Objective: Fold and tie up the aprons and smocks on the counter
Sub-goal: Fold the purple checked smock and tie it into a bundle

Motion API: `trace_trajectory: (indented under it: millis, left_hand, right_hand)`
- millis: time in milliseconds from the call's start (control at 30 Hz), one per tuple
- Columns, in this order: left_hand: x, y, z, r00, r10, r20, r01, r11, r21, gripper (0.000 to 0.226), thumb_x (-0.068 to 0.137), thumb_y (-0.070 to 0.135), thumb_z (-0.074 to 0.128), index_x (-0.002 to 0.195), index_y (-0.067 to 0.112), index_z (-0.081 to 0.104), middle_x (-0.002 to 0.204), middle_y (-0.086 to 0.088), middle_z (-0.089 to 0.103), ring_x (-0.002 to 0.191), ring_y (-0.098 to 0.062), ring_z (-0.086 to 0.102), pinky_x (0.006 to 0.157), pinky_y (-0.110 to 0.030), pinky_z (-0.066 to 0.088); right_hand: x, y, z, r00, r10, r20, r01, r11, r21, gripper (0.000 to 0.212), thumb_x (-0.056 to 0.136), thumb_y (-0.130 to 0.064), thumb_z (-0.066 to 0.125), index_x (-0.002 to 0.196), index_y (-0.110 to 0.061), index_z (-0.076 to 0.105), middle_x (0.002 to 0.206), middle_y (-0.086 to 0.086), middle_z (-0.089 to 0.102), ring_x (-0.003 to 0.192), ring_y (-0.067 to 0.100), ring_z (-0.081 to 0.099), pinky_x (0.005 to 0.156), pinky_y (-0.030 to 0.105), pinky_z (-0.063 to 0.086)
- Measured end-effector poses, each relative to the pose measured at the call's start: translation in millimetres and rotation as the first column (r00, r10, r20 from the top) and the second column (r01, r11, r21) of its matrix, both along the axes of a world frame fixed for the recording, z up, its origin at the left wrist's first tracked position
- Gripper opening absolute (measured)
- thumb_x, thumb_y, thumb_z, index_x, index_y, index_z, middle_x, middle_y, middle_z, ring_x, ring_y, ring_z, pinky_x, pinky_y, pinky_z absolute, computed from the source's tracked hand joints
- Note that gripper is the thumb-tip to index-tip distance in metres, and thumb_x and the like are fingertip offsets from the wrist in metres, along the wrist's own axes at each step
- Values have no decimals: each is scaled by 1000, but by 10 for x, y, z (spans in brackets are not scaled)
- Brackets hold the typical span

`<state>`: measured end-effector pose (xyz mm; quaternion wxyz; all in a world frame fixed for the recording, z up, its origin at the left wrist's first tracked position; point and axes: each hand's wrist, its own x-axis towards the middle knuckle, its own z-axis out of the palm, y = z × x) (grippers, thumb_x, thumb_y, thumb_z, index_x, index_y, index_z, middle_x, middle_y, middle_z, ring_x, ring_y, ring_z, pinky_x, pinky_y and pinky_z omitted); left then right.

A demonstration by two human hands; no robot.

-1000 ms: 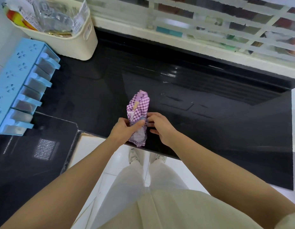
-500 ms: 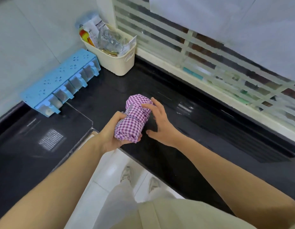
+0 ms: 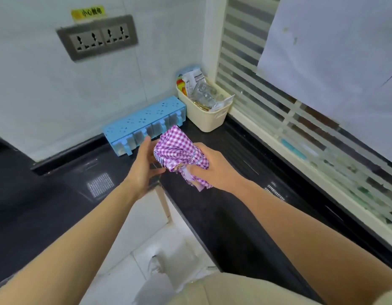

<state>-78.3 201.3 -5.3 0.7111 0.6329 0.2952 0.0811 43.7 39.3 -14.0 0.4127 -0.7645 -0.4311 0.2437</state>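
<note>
A purple-and-white checked apron (image 3: 177,148), rolled into a tight bundle with a tie round it, is held up above the black counter (image 3: 230,208). My right hand (image 3: 210,170) grips its lower end, where loose cloth sticks out below the fingers. My left hand (image 3: 146,164) is beside the bundle on its left, fingers straight, palm facing the cloth, apart from it or barely touching.
A blue row of seasoning boxes (image 3: 144,128) stands against the tiled wall behind the bundle. A cream basket (image 3: 208,117) of packets sits in the corner by the slatted window (image 3: 278,111). Wall sockets (image 3: 98,37) are above. The counter turns a corner at my left.
The bundle went from my left hand into my right hand and was lifted up and away from me. My left hand let go and opened. The view swung up toward the wall.
</note>
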Motion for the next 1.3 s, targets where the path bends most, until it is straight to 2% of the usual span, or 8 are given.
trace_trajectory:
  millis: [100,233,400,533,667,933,1167,1300]
  left_hand:
    - [-5,283,278,965,-140,221,86,967,238,63,85,65,52,143,46,35,143,19,44,125,-2,50,102,-31,46]
    - [148,815,644,933,-331,144,137,694,707,96,69,38,85,146,39,28,137,14,44,121,-3,50,96,-27,49]
    - [388,1529,1115,928,-222,299,-172,456,873,51,68,47,81,102,25,50,88,5,55,75,-13,53,62,-31,43]
    - [615,1878,1569,885,-196,423,-355,304,884,37,74,32,81,94,18,54,88,1,57,77,-20,53,63,-39,45]
    - [823,2075,2048,832,-158,531,-493,226,840,27,75,19,79,89,12,57,87,-1,58,76,-23,54,62,-47,46]
    - [1134,2200,3359,717,-172,675,-662,136,737,33,73,24,83,96,14,62,95,8,53,82,-4,49,68,-18,42]
    - [1401,2168,4886,783,-199,589,-616,-118,779,51,72,31,83,117,17,63,108,5,58,94,-14,54,79,-30,43]
    - [1596,2295,5484,818,-131,560,-570,-50,820,51,66,30,87,110,21,63,104,3,66,93,-18,63,82,-41,52]
  right_hand:
    - [103,374,233,996,33,78,-31,999,-19,55,90,-31,64,139,-22,40,124,1,61,112,17,60,98,46,50]
    - [227,871,564,988,11,154,-26,995,99,59,89,-29,64,138,-33,33,122,-2,60,103,13,63,88,44,55]
    - [340,1549,1027,955,-142,261,48,941,336,41,86,-28,64,123,-32,47,107,-13,63,93,10,64,80,46,54]
    - [466,1976,1454,942,-250,224,105,854,510,28,84,-34,66,106,-27,50,89,-16,60,81,11,63,73,44,53]
    - [659,2294,1919,925,-283,255,69,784,617,26,86,-20,63,111,-21,59,99,-14,65,91,11,65,82,40,54]
    - [1158,2619,3132,923,-195,331,-103,704,703,36,94,-16,60,130,-19,59,124,-2,63,114,10,59,99,34,48]
    - [1449,2804,4357,978,-60,202,-142,518,843,37,98,-13,56,133,-21,54,124,-3,63,110,9,62,94,27,52]
    - [1686,2968,4925,984,13,179,-161,507,847,37,98,-15,56,133,-24,55,124,-2,65,110,12,64,98,35,52]
